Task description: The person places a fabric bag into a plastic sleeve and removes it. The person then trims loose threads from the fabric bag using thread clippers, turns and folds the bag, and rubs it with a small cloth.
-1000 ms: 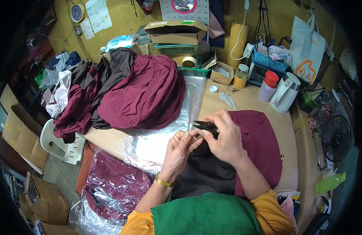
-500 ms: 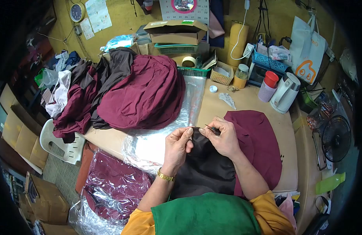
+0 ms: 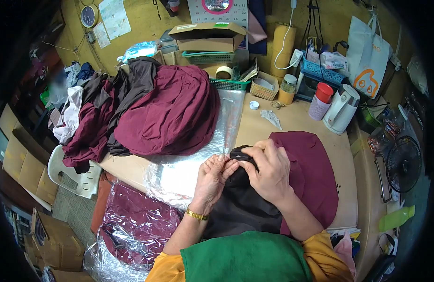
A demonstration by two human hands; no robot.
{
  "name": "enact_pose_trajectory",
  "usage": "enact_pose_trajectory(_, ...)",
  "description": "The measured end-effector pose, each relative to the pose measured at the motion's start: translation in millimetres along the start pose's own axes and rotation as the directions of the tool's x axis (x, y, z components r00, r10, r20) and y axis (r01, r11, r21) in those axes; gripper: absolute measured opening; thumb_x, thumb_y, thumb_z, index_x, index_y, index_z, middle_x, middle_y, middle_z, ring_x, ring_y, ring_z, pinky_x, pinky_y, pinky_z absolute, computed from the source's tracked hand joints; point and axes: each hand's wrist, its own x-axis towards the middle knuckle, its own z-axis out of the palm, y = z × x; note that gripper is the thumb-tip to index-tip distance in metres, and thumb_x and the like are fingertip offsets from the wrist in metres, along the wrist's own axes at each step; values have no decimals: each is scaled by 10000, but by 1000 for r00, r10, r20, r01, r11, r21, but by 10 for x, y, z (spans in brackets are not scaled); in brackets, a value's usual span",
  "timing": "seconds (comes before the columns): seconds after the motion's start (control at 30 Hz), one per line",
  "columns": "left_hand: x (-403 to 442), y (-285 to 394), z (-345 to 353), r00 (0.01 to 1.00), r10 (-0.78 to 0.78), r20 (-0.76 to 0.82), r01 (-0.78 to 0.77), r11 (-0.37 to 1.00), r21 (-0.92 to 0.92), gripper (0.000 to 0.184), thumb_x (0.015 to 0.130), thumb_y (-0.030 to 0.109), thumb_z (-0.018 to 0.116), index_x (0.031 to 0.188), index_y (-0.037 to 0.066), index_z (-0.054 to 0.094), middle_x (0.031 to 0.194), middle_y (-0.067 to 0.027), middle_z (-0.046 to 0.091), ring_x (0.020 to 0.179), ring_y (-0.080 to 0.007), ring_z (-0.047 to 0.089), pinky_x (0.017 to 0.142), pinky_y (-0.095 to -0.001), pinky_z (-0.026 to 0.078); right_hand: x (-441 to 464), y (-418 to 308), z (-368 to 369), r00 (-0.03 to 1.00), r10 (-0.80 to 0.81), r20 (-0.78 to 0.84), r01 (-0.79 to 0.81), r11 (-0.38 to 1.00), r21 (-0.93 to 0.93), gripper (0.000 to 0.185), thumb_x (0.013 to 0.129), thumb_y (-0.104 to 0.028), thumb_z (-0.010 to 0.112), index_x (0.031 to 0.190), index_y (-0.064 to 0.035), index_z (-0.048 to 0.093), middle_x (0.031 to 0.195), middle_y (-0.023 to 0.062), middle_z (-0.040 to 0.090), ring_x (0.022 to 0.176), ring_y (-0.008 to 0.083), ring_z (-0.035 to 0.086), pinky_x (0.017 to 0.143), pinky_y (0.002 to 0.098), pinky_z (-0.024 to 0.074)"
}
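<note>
Black cloth (image 3: 245,207) lies in front of me, with maroon cloth (image 3: 315,178) spreading out to its right. My left hand (image 3: 211,181) has its fingertips pinched at the raised upper edge of the black cloth. Close beside it, my right hand (image 3: 268,171) is closed on a bunched fold of the same cloth, back of the hand upward. The fingertips of both hands nearly meet. The dark tool seen earlier in my right hand cannot be made out now.
A big maroon cloth pile (image 3: 170,108) sits at the back left beside clear plastic sheets (image 3: 174,176). Behind are a basket (image 3: 264,87), a jar (image 3: 287,89), a red cup (image 3: 323,93) and a kettle (image 3: 341,109). Plastic-wrapped maroon cloth (image 3: 137,221) lies lower left.
The black scissors-like tool that showed in my right hand is out of sight. My right hand has turned over the cloth, and its edge is now lifted and bunched between my hands.
</note>
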Motion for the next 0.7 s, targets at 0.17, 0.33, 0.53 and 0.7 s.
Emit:
enact_pose_trajectory(0.17, -11, 3, 44, 999, -2, 34, -1, 997, 74, 217, 1029, 191, 532, 941, 3, 594, 931, -76, 655, 885, -145, 672, 859, -306, 579, -6, -57, 46, 985, -155, -76, 146, 983, -114, 222, 725, -134, 752, 926, -77, 678, 890, 19, 581, 740, 182, 581, 649, 351, 379)
enact_pose_trajectory(0.33, -56, -16, 94, 999, 4, 40, -9, 993, 121, 193, 1019, 198, 551, 942, 23, 577, 950, -70, 646, 881, -157, 662, 848, -318, 562, -26, -15, 102, 987, -153, -53, 146, 982, -116, 227, 736, -155, 756, 930, -68, 676, 881, 30, 580, 750, 191, 589, 630, 347, 395)
enact_pose_trajectory(0.53, -76, 167, 154, 997, 43, 65, -53, 986, 158, 189, 1020, 203, 552, 954, 26, 557, 990, -84, 650, 897, -170, 664, 864, -329, 552, 68, 340, 85, 834, 272, 480, -518, 684, 513, 256, 832, -205, 769, 959, -2, 679, 676, 35, 600, 600, 129, 541, 633, 321, 470)
enact_pose_trajectory(0.7, 111, 53, 91, 802, 562, 204, -470, 380, 797, 327, 899, 143, 706, 1147, 0, 549, 1033, -63, 631, 871, -144, 581, 795, -270, 468, 45, 553, 262, 810, 415, 415, -584, 636, 504, 174, 921, -167, 692, 872, -7, 649, 611, -25, 572, 551, 33, 489, 514, 246, 389)
